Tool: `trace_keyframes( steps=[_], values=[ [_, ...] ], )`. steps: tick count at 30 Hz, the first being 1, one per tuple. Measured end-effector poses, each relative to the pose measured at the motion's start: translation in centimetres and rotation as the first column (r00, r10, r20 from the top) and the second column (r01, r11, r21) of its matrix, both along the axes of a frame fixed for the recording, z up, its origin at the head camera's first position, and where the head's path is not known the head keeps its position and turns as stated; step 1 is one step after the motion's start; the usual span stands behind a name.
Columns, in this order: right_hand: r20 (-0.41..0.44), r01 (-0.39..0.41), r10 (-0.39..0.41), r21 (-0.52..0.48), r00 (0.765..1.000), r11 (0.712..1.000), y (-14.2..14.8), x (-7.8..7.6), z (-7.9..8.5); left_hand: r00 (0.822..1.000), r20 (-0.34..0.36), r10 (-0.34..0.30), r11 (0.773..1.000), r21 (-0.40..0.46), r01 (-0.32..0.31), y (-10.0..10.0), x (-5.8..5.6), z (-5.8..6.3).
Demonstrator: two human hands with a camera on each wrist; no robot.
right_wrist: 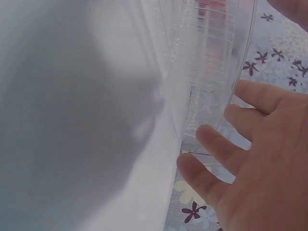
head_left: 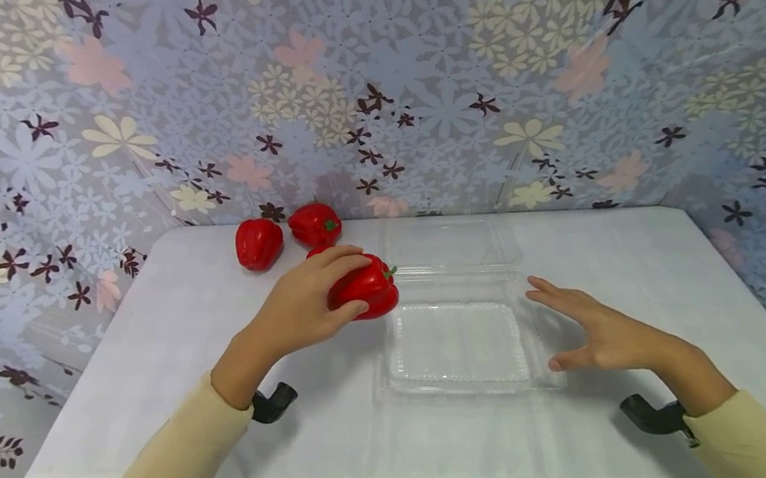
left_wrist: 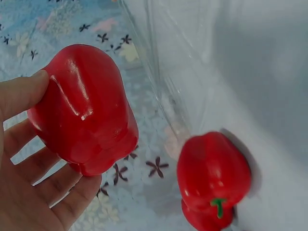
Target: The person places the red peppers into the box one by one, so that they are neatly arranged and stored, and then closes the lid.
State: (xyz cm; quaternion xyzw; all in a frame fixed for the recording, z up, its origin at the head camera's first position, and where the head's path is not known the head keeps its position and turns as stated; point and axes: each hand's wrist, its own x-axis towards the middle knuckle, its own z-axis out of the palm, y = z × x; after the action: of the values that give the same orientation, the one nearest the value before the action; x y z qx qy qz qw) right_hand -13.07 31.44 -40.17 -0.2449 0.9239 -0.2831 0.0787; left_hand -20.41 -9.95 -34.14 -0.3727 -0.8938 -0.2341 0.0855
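My left hand [head_left: 304,301] grips a red bell pepper [head_left: 371,285], thumb on one side and fingers on the other, over the left edge of a clear plastic container [head_left: 462,382]. In the left wrist view this same pepper [left_wrist: 89,110] shows glossy between thumb and fingers. The container lies with its lid [head_left: 448,245] folded back toward the wall. Just right of it, my right hand [head_left: 592,332] is held with fingers spread and nothing in it. Its fingertips overlap the container's side [right_wrist: 211,62] in the right wrist view.
Two more red peppers, one on the left [head_left: 259,244] and one with its green stem showing [head_left: 315,224], lie at the table's back left. A flowered cloth [head_left: 403,83] hangs behind the white-covered table [head_left: 456,451]. Black wrist mounts [head_left: 273,403] sit below both hands.
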Motion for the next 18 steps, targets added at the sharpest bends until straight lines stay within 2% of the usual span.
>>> trace_keyframes(
  steps=[9,18],
  values=[
    [-0.004,0.004,-0.004,0.005,1.0,1.0,-0.1,-0.1,0.0,0.999,0.008,-0.046,0.997,-0.067,0.047,2.7,-0.5,0.5],
    [0.004,0.014,-0.014,0.012,1.0,1.0,-0.2,0.0,0.1,0.996,0.011,-0.084,0.991,-0.102,0.085,3.9,-0.6,1.0]
  ],
)
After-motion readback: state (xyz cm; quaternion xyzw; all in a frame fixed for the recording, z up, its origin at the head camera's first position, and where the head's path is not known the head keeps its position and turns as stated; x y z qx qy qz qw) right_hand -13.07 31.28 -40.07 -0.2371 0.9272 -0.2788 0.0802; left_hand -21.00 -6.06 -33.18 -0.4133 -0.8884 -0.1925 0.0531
